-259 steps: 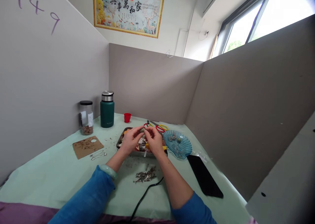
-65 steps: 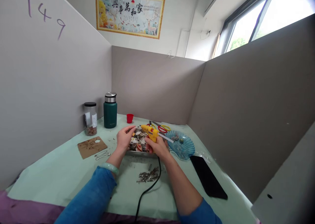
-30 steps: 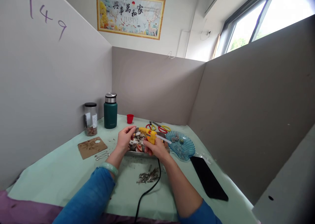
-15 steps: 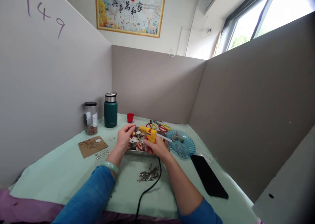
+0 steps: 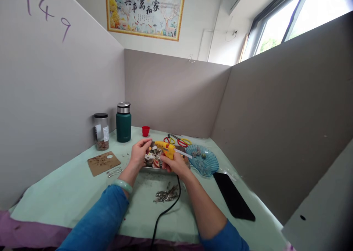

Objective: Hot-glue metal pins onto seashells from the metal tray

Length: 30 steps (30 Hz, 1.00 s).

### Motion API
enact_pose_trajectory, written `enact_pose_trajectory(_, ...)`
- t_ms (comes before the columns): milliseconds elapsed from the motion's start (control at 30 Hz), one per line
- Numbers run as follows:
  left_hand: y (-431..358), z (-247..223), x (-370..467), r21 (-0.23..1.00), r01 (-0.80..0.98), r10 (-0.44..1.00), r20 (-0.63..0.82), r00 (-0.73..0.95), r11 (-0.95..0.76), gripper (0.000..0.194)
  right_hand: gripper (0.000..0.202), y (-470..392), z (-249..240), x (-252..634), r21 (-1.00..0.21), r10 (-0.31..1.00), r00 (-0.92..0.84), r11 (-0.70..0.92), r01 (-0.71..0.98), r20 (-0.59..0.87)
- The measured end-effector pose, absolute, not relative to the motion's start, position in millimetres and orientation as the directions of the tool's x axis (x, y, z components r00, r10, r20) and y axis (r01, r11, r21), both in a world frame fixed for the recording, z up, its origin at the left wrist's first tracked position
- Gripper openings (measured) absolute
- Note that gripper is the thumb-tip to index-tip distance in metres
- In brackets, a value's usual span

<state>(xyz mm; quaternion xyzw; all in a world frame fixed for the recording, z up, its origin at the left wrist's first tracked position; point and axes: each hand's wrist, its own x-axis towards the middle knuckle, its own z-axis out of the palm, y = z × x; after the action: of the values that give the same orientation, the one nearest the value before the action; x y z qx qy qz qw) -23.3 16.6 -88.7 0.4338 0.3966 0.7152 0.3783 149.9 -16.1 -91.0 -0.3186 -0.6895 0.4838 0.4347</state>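
Observation:
My right hand (image 5: 173, 163) is wrapped round a yellow hot glue gun (image 5: 167, 149), with a whitish glue stick (image 5: 184, 154) sticking out of its back. The gun's nozzle points left, close to the fingertips of my left hand (image 5: 140, 151). Those fingers are pinched together; whatever they hold is too small to make out. Beneath both hands lies a metal tray (image 5: 157, 169) full of mixed shells (image 5: 156, 162). From the gun a black cord (image 5: 167, 211) runs down toward the table's near edge. A pile of small metal clips or pins (image 5: 166, 195) lies in front of the tray.
To the right are a blue shell-shaped dish (image 5: 205, 162) with small beads and a black flat object (image 5: 234, 196). Scissors (image 5: 182, 140) and a red cup (image 5: 146, 131) stand behind. At left: a green flask (image 5: 123, 123), a jar (image 5: 102, 132) and brown cardboard (image 5: 103, 163).
The view has shifted very slightly. Both hands and the glue gun keep nearly the same position, with the nozzle still by my left fingertips.

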Motion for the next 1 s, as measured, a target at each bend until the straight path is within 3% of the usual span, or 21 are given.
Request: enact_pose_trajectory(1000,14.9,-87.5,-22.4,0.901,-0.164,0.883,0.332,-0.332,-0.401,0.045,0.021,-17.5,-88.2,150.4,-0.953,0.868,-0.412,0.302,-0.001,0.276)
